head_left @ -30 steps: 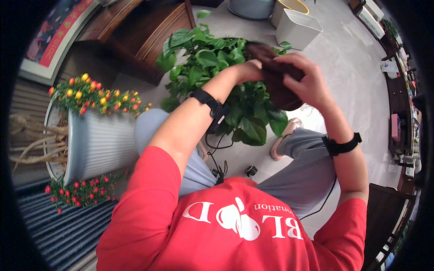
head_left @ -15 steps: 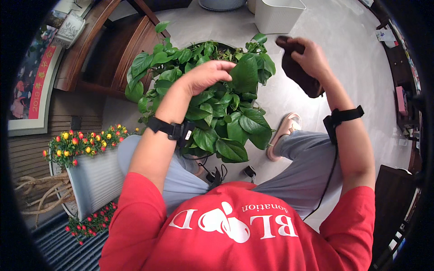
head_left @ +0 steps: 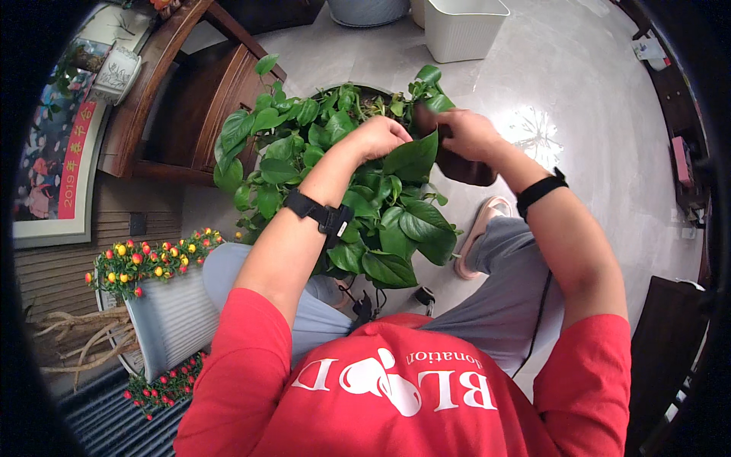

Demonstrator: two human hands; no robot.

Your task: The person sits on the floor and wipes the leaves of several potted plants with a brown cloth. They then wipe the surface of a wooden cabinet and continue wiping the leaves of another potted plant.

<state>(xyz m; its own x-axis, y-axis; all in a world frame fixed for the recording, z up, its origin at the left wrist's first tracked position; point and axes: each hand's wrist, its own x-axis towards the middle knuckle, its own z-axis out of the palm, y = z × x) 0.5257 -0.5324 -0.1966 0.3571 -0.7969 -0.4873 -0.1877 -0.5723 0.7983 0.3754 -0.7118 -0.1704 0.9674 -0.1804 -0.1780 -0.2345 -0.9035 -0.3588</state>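
Note:
A leafy green potted plant (head_left: 293, 148) stands on the floor between my legs, with broad, glossy leaves. My left hand (head_left: 378, 138) reaches into its upper middle, fingers bent together at the edge of a large leaf (head_left: 412, 158). The fingertips are partly hidden there, and the grip looks like a pinch on that leaf. Just right of it, my right hand (head_left: 470, 135) is closed on a dark brown cloth (head_left: 464, 167), which hangs below the palm. The cloth's far end, blurred, lies against the leaves at the plant's right side.
A white ribbed bin (head_left: 464, 32) stands at the back. Wooden furniture (head_left: 199, 107) rises close on the plant's left. A white planter (head_left: 173, 314) with red and yellow berries sits by my left knee. Black straps and cables (head_left: 364, 306) lie near my feet.
My right hand has brought the brown cloth left and down to the plant. My left hand has moved slightly right, its fingers now at the large leaf, which has tilted.

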